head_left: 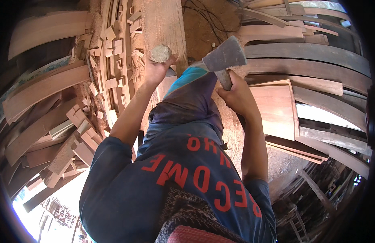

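My left hand (155, 71) is closed around a round object (160, 53) with a pale, rough top, just over a long wooden board (163, 20). My right hand (238, 93) grips a hatchet (224, 54) by its short handle, the wide, dark grey head raised and angled toward the left, a little right of the round object. My legs (179, 105), in dark trousers with a bright blue patch showing, are below and between both hands.
Small offcuts (114, 46) and long strips lie left of the board. Stacked curved planks (309, 65) fill the right, with a shallow wooden panel (270, 109) near my right arm. More planks (45, 93) pile at the left. Black cables (207, 20) lie on sawdust-covered ground ahead.
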### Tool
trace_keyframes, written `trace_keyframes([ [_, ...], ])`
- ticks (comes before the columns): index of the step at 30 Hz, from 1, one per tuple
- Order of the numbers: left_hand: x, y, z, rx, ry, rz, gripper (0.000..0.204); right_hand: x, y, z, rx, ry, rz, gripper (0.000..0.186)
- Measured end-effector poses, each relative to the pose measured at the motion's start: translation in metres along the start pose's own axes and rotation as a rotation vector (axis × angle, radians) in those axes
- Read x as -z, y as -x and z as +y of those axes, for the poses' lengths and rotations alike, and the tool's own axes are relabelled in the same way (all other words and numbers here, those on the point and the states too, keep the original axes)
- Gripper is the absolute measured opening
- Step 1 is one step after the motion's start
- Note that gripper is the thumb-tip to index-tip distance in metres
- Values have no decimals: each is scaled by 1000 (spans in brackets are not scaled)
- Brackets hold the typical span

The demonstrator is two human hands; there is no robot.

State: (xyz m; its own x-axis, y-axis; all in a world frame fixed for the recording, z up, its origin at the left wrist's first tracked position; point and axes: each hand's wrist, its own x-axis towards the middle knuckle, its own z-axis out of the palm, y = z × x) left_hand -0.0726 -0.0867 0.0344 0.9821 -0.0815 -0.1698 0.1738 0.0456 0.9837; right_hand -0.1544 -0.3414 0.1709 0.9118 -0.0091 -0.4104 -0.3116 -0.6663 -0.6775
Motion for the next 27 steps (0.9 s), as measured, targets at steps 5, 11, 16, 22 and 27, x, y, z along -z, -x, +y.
trace_keyframes([
  [5,0,7,-8,-77,-87,-80,22,16,14,-33,39,-13,54,42],
  [11,3,24,0,-75,-100,-286,21,3,32,-58,204,17,208,36],
  [16,-5,32,-16,-337,-80,-317,17,-53,5,-36,457,341,148,26],
  [22,48,-11,-12,-33,74,347,14,-50,15,-30,130,338,-66,29],
  [27,72,0,10,-12,-139,-80,14,-60,19,6,42,177,-15,32],
])
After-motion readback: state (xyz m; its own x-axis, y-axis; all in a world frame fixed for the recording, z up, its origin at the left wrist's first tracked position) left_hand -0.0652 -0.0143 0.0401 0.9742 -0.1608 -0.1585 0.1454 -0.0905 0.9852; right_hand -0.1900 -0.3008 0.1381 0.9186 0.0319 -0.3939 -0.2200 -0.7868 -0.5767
